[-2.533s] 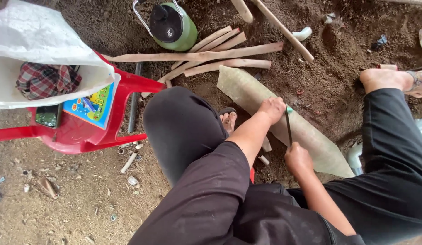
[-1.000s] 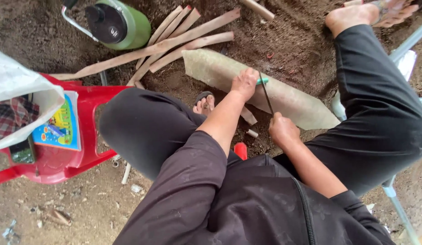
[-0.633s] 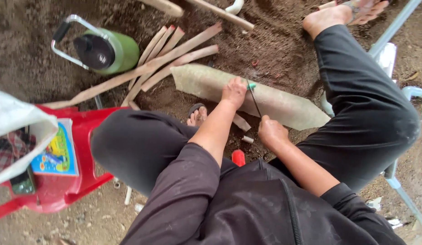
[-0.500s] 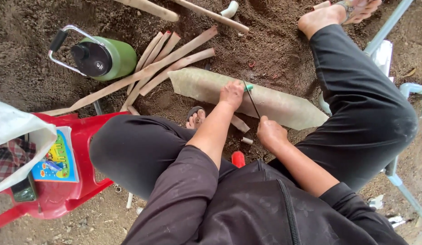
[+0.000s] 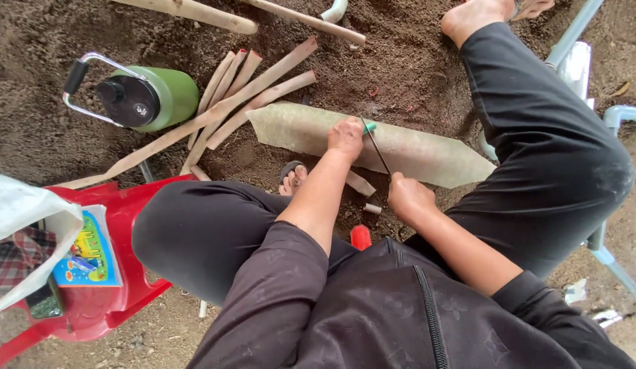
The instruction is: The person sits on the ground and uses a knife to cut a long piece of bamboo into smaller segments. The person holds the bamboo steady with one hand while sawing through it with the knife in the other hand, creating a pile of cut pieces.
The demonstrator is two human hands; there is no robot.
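Nearest to the camera, the person sits low over bare soil, dressed in a dark zipped top and dark trousers, with knees spread to either side. Just beyond the lap, a small red object (image 5: 360, 236) lies on the ground between the legs.

The right hand (image 5: 408, 198) is closed in a fist around the lower end of a thin dark blade (image 5: 377, 146), a slim saw-like tool with a green tip. The left hand (image 5: 347, 137) rests at the upper end of the blade, its grip closed on that green tip. Both hands bear on a long, flat, pale sheet (image 5: 427, 152) with pointed ends, which lies on the soil straight ahead of the person; the blade crosses it at a slant.

A sandalled foot (image 5: 292, 178) shows just below the sheet's left half, with short pale offcuts (image 5: 360, 184) beside it.

At left, a red plastic chair (image 5: 120, 273) carries a white bag and a colourful booklet.

Farther out, a fan of pale split strips (image 5: 250, 89) lies on the ground, and a green jug (image 5: 144, 99) with a black lid and metal handle lies beside them.
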